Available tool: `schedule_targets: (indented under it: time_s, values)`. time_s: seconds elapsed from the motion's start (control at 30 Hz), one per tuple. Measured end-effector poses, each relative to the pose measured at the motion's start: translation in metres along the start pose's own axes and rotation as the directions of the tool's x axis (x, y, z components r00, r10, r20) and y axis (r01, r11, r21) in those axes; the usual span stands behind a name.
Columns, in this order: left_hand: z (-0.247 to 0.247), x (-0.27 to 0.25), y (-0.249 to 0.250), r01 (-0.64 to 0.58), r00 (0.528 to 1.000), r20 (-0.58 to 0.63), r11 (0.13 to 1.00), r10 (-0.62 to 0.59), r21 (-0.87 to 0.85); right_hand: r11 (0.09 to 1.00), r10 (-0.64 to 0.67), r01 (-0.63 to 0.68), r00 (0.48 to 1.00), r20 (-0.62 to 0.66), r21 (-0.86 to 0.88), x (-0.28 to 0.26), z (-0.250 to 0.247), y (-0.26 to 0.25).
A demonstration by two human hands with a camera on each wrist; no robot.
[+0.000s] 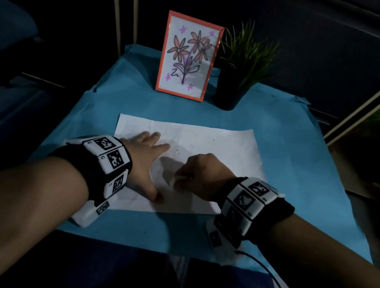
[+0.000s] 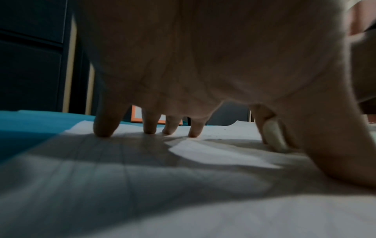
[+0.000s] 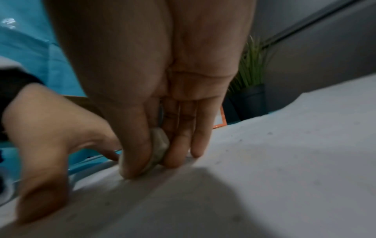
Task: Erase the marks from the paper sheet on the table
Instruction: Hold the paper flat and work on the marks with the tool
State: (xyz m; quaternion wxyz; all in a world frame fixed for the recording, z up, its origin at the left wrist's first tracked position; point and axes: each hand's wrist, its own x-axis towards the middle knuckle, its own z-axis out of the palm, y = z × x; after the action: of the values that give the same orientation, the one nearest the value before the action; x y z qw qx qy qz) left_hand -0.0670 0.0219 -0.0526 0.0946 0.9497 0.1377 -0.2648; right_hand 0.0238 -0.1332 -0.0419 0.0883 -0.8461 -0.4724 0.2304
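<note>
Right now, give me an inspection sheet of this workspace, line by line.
Surface: blue cloth covers the table.
Job's things: paper sheet lies flat, faint marks and dark crumbs on it; eraser touches the sheet.
Clutter: framed flower drawing and potted plant at the far edge.
Hands: left hand presses the sheet, fingers spread; right hand pinches the eraser.
Cables: black cable near the right wrist.
Surroundings: dark.

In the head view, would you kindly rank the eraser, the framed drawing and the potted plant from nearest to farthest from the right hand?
1. Eraser, pinched in the right hand.
2. Framed drawing, far side, left of the plant.
3. Potted plant, far side; close to the drawing's distance, so ranks 2 and 3 are uncertain.
</note>
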Motion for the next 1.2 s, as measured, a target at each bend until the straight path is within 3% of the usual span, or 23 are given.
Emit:
schedule_targets:
  time_s: [0.07, 0.27, 0.4, 0.53, 0.7, 0.83, 1.0, 1.13, 1.2]
  values:
    - [0.001, 0.0, -0.001, 0.002, 1.0, -0.006, 1.0, -0.002, 0.0, 1.0, 0.016, -0.016, 0.999, -0.033, 0.018, -0.001, 0.0, -0.001]
    - [0.004, 0.0, 0.0, 0.003, 1.0, -0.021, 1.0, -0.003, 0.004, 0.994, -0.089, 0.093, 0.993, 0.074, -0.049, -0.016, 0.007, -0.002]
    - [-0.001, -0.002, 0.001, 0.007, 1.0, 0.002, 1.0, -0.007, 0.004, 1.0, -0.029, 0.029, 1.0, -0.006, -0.004, -0.012, 0.008, 0.0]
    - [0.001, -0.002, 0.0, 0.006, 1.0, 0.004, 1.0, -0.006, 0.007, 0.995, -0.093, 0.098, 0.988, 0.124, -0.028, -0.022, 0.012, 0.004]
    - [-0.001, 0.001, -0.001, 0.009, 0.999, 0.039, 1.0, -0.009, 0.006, 0.999, -0.04, 0.04, 0.999, -0.035, -0.007, -0.021, 0.005, 0.01]
    - [0.0, 0.001, 0.0, 0.013, 0.999, 0.034, 1.0, -0.014, 0.02, 0.994, -0.106, 0.107, 0.988, 0.111, -0.007, -0.031, 0.004, 0.01]
    - [-0.004, -0.001, 0.002, 0.007, 0.999, 0.046, 1.0, -0.007, -0.006, 1.0, -0.011, 0.011, 1.0, -0.01, 0.006, -0.024, 0.001, 0.011]
    - [-0.002, -0.002, 0.002, 0.007, 0.999, 0.046, 1.0, -0.006, -0.005, 0.994, -0.111, 0.111, 0.987, 0.119, 0.007, -0.032, 0.002, 0.015]
    - [-0.003, -0.002, 0.002, 0.009, 0.999, 0.047, 1.0, -0.009, -0.004, 0.996, -0.084, 0.081, 0.992, 0.09, 0.038, -0.031, 0.0, 0.016]
